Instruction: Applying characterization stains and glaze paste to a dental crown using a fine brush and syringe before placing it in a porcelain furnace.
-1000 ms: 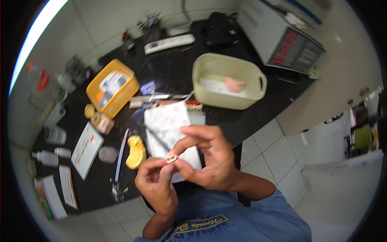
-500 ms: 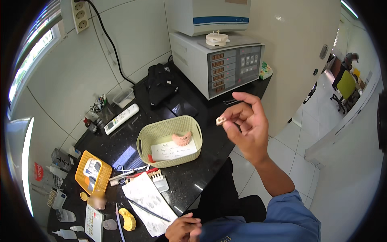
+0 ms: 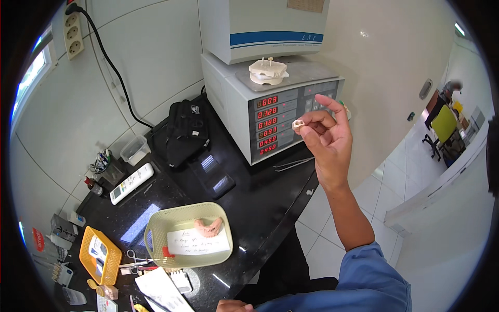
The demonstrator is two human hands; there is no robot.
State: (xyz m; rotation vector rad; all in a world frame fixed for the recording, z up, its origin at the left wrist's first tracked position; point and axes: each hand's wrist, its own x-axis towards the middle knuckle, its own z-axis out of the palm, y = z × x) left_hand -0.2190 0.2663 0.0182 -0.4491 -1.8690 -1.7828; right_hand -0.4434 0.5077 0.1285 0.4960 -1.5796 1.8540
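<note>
Raised in front of the control panel, my right hand (image 3: 328,140) pinches a small tooth-coloured dental crown (image 3: 297,125) between thumb and index finger. Its other fingers are loosely bent. Only the top of my left hand (image 3: 234,306) shows at the lower edge; its fingers are mostly cut off. Left of and below the right hand, a pale green basket (image 3: 208,260) holds a pink dental cast (image 3: 209,228) and a handwritten note (image 3: 193,244). Behind the raised hand, a whitish dental model (image 3: 267,72) with pins sits on the furnace base (image 3: 226,86).
Tweezers (image 3: 293,165) lie near the counter edge below the furnace. A black pouch (image 3: 186,132), a remote control (image 3: 131,183), a yellow basket (image 3: 110,262), scissors (image 3: 136,262) and white sheets (image 3: 158,291) occupy the black counter. Farther right, a person (image 3: 451,91) is near a green chair (image 3: 444,125).
The view has shifted, so counter items appear lower and farther left. My right hand, still pinching the crown, now appears before the furnace panel. My left hand has mostly dropped out of view.
</note>
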